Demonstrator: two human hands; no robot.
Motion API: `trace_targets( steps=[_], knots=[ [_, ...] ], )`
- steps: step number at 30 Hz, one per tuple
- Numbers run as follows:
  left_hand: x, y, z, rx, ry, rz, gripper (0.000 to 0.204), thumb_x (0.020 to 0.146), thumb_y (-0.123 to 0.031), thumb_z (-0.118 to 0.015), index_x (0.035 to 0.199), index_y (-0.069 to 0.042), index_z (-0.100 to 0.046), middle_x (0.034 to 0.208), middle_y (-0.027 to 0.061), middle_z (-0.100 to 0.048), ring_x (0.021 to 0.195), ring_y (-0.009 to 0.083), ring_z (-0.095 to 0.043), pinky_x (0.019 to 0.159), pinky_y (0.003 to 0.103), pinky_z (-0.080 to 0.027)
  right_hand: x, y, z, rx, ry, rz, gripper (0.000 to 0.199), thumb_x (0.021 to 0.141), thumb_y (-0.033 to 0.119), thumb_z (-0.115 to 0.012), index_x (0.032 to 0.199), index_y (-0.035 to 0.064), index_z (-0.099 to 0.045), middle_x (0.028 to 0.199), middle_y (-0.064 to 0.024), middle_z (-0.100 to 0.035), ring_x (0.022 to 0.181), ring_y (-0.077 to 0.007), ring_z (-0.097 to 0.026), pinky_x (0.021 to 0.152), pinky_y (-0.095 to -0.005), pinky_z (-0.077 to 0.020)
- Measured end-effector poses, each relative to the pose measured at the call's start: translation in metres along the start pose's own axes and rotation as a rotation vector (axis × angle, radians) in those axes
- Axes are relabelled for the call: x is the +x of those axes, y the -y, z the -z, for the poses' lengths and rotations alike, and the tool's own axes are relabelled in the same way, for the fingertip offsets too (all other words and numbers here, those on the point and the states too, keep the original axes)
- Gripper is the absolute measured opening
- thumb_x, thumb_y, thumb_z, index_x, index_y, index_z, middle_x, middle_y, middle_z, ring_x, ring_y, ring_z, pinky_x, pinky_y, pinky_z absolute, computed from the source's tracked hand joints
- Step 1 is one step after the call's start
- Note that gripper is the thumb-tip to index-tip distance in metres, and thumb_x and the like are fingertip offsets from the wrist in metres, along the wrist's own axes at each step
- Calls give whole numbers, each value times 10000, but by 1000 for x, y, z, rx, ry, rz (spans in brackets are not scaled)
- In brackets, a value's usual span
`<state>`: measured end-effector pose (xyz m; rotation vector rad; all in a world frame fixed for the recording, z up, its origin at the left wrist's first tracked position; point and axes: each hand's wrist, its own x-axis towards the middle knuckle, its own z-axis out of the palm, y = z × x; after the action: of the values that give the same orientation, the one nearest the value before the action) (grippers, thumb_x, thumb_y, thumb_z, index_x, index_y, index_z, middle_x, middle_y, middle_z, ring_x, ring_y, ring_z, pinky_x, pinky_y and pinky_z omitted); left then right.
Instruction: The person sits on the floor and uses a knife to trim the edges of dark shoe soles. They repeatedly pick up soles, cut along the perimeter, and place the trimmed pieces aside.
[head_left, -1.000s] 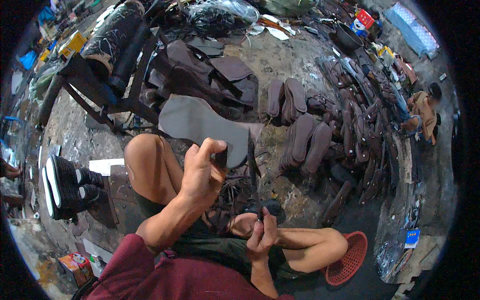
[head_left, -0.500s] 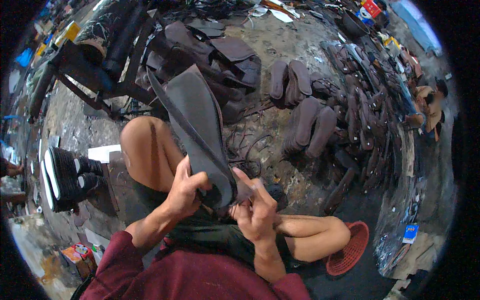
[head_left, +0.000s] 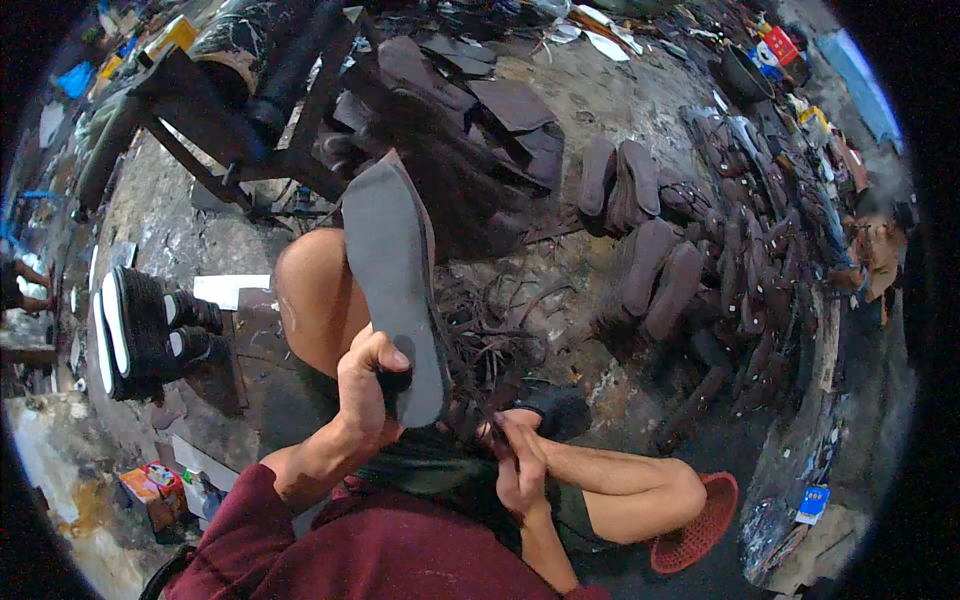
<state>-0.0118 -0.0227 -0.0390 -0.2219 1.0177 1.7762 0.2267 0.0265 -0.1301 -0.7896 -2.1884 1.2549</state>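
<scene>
The left hand (head_left: 365,390) pinches the lower end of a long, flat, grey sole-shaped piece with a brown edge (head_left: 395,265), its thumb pressed on the grey face. The piece is raised in front of the person, beside the bent left knee (head_left: 315,290), with its wider end upward. The right hand (head_left: 520,468) has the fingers bent together, near the loose heap of thin dark strips (head_left: 505,340); I cannot tell if it pinches one of them.

The sole piece seems light, because one hand carries it by the end alone. It looks rather stiff but probably bends a little, like rubber or foam, and I judge it not fragile. The face looks matte, so it should not slip much. A good hold is at the narrow end, or along both long edges at the middle.

Farther out, on the stained grey floor (head_left: 550,92), stand stacks of dark brown soles (head_left: 648,265), and a red perforated plastic basket (head_left: 697,525) is beside the right knee (head_left: 665,490).
</scene>
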Motion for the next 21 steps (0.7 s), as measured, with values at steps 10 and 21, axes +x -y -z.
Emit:
trace_targets(
  steps=[10,21],
  knots=[
    [-4,8,-1,233,-24,-79,434,608,-49,-465,1030,13,-546,835,83,-591,689,188,-569,627,294,-506,128,31,-24,-46,-73,67,522,875,69,-509,1388,162,-505,871,-131,-568,717,-345,-576,646,-407,-479],
    [-13,-18,29,814,416,-11,531,762,-113,-686,1242,32,-515,1115,79,-601,1068,176,-564,952,322,-445,198,80,-3,75,45,200,405,961,82,-488,1364,99,-521,1036,-193,-640,893,-342,-630,791,-377,-490]
  ],
)
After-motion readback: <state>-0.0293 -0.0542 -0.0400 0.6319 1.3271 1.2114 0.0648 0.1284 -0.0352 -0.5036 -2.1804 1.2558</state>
